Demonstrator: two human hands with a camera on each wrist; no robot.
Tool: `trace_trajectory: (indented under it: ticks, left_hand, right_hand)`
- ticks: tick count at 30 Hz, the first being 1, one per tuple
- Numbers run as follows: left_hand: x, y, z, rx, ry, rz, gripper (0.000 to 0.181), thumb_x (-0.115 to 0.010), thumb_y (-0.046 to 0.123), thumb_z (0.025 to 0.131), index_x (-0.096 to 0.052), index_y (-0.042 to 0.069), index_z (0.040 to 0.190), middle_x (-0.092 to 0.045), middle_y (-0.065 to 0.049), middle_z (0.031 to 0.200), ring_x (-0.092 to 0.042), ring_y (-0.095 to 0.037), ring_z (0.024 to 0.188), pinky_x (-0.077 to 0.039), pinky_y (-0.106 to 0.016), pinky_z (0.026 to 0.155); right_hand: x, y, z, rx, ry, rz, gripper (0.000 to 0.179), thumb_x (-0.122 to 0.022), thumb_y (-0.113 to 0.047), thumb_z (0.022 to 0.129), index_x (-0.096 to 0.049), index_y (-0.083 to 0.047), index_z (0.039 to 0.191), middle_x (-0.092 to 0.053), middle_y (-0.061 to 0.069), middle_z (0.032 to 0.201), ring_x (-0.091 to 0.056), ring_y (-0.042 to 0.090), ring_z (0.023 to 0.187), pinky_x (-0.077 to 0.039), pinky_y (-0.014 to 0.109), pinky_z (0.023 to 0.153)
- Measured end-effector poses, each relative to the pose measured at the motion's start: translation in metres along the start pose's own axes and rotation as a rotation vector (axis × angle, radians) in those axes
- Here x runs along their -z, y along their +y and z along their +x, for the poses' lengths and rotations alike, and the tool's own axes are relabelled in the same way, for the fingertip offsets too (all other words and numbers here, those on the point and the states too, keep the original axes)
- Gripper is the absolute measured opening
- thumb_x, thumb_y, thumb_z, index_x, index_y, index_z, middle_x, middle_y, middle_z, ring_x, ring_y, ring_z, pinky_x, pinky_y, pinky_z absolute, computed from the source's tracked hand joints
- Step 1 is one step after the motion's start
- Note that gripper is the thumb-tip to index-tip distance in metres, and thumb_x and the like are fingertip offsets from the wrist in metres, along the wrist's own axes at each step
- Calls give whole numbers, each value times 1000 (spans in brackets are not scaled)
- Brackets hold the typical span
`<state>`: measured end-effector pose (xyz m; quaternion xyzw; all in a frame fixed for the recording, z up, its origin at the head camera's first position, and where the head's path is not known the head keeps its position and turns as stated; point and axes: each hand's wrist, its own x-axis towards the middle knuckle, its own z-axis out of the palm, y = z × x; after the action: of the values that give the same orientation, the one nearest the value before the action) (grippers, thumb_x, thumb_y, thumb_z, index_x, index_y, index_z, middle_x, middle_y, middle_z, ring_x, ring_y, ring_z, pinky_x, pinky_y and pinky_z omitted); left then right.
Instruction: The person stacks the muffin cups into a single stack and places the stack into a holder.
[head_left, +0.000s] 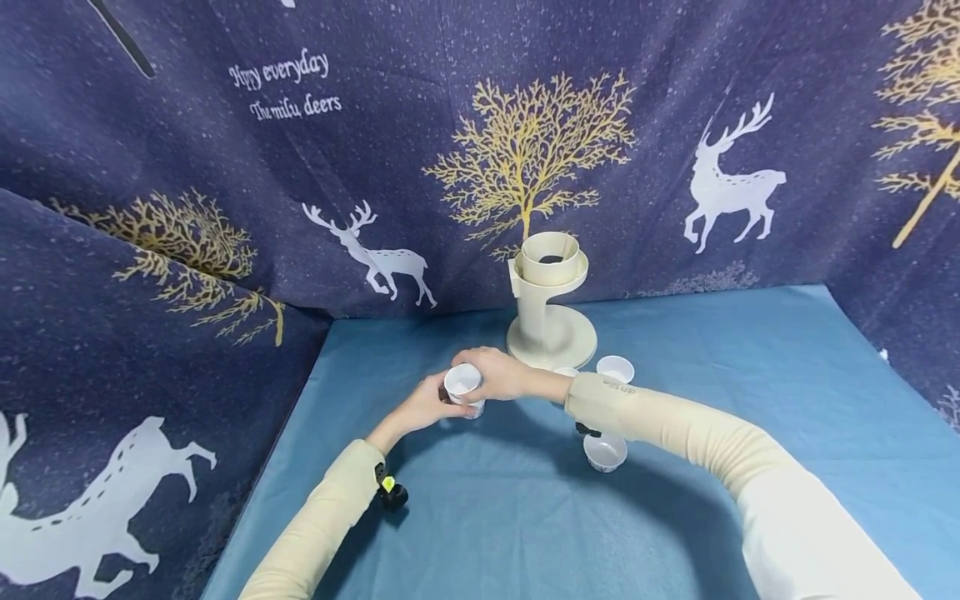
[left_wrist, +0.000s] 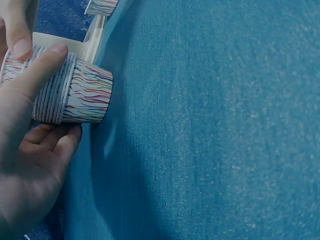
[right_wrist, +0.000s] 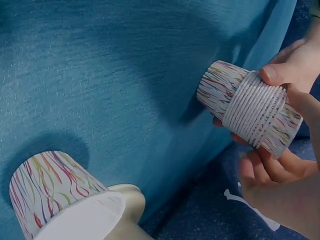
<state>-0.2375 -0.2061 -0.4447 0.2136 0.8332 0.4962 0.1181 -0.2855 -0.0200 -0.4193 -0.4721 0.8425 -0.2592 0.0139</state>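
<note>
A stack of white paper cups [left_wrist: 87, 95] with colourful wavy lines is held above the blue cloth, its rims packed closely together. My left hand [head_left: 422, 406] grips the stack, thumb across the rims and fingers underneath in the left wrist view. At the stack's open end, my right hand [head_left: 495, 374] holds the end cup [right_wrist: 282, 131], whose patterned wall shows beyond the packed rims. That cup's white inside faces up in the head view. How deep it sits in the stack cannot be told. Both hands touch the stack, close together.
Separate paper cups stand to the right: one [head_left: 605, 452] below the right forearm, another [head_left: 616, 368] behind it, and a partly hidden one [head_left: 567, 372] near the stand. A cream stand [head_left: 534, 317] with a ring-shaped holder rises at the back, before a deer-patterned curtain [head_left: 637, 167].
</note>
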Motion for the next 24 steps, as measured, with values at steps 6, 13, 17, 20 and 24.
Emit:
trace_trajectory:
  ticks: [6,13,17,20,24]
  left_hand:
    - [-1,-17,4,-12,11,-3,55,-72,11,78,-48,3,127,-58,-18,115,-57,-14,96,-49,-25,78]
    - [-1,-26,6,-24,18,17,56,-74,16,77,-49,5,126,-59,-15,113,-58,-15,95,-49,-23,77]
    - [-1,-26,7,-16,15,18,55,-73,15,77,-49,6,126,-59,-15,113,-58,-14,96,-49,-21,77]
    - [-1,-27,7,-12,20,24,54,-73,13,77,-49,5,125,-59,-15,112,-58,-13,95,-49,-21,76]
    - [-1,-26,7,-7,21,22,53,-72,11,78,-49,5,125,-60,-15,111,-59,-12,95,-49,-21,76]
  right_hand:
    - [0,0,-1,27,-41,16,53,-77,-30,71,-59,-6,114,-63,9,107,-57,21,96,-46,31,79]
    - [1,-2,-2,22,-72,13,47,-74,-28,76,-60,-4,114,-64,9,106,-56,23,95,-45,32,78]
    - [-1,-2,-3,14,-84,-1,48,-73,-29,77,-60,-5,116,-64,9,107,-56,22,96,-45,32,79]
    - [-1,-2,-4,16,-94,-8,53,-71,-31,78,-57,-4,121,-63,10,110,-56,23,98,-45,33,80]
    - [2,-2,-7,18,-110,-6,61,-69,-33,80,-49,-1,129,-58,13,120,-54,25,105,-45,35,84]
